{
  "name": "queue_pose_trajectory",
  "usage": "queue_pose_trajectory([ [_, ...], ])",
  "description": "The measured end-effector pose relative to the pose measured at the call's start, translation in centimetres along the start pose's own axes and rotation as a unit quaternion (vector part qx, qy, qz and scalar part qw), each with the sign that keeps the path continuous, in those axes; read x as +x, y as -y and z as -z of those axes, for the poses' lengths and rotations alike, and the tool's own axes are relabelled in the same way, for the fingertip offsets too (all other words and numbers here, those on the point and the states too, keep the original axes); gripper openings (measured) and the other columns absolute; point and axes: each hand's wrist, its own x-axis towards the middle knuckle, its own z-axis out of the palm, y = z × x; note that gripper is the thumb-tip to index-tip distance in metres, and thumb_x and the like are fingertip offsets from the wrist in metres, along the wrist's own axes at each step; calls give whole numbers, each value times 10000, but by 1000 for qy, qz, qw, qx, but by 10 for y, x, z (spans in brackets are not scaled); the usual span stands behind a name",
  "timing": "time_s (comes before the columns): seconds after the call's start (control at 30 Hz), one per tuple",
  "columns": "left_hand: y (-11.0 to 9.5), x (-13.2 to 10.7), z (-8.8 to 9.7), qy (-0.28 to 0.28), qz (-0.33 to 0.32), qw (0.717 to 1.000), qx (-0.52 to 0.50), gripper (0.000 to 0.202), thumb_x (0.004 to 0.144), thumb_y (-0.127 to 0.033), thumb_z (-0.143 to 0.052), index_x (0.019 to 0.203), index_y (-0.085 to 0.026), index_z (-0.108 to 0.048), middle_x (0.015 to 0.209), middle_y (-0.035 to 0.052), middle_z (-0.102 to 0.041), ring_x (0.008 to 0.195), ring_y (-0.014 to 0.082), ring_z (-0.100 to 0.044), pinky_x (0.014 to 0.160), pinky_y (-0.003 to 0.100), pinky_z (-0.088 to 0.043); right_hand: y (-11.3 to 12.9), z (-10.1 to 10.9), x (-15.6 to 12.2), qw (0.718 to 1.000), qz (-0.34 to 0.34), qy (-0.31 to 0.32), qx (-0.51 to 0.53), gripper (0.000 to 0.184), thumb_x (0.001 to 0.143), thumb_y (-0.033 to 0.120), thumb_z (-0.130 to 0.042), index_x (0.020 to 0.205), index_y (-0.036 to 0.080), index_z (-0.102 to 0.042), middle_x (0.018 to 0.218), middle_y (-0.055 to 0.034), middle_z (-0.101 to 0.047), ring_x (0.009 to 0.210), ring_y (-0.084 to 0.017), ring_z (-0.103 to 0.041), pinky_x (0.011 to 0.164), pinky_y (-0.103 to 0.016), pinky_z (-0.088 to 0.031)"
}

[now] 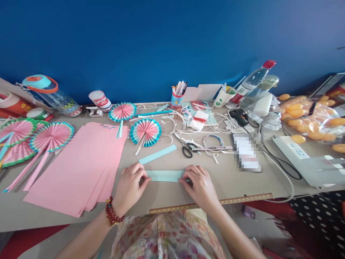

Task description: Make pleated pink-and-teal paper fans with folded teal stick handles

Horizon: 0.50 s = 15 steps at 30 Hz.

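A light blue paper strip (165, 176) lies flat on the table near its front edge. My left hand (131, 187) pinches its left end, fingers closed on the paper. My right hand (198, 185) presses and pinches its right end. A second light blue strip (157, 154) lies loose just behind the first one. A red bead bracelet sits on my left wrist.
A stack of pink paper sheets (81, 167) lies to the left. Finished pink-and-teal paper fans (145, 131) lie behind and at far left. Scissors (185, 146), paper scraps, a pen cup (176, 99), a bottle (249, 84), a glue gun (238, 116) and a bag of orange balls (309, 120) crowd the back and right.
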Motion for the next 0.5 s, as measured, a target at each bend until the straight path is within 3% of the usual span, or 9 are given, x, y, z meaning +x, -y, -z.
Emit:
queue_pose_trajectory([
  [0.27, 0, 0, 0, 1, 2, 1000, -3, 158, 924, -264, -592, 804, -211, -505, 908, 17, -582, 845, 211, -585, 756, 356, -419, 2, 1, 1, 1000, -16, 14, -12, 135, 882, 238, -653, 773, 205, -581, 902, -45, -620, 826, -212, -537, 749, -327, -377],
  [0.5, 0, -6, -3, -34, 23, 998, -45, 103, 924, -183, -556, 934, -219, -460, 936, 22, -570, 841, 215, -579, 758, 358, -429, -2, -1, -3, 1000, -19, 8, 12, 49, 894, 236, -631, 874, 209, -596, 965, -52, -620, 889, -230, -536, 803, -332, -384],
])
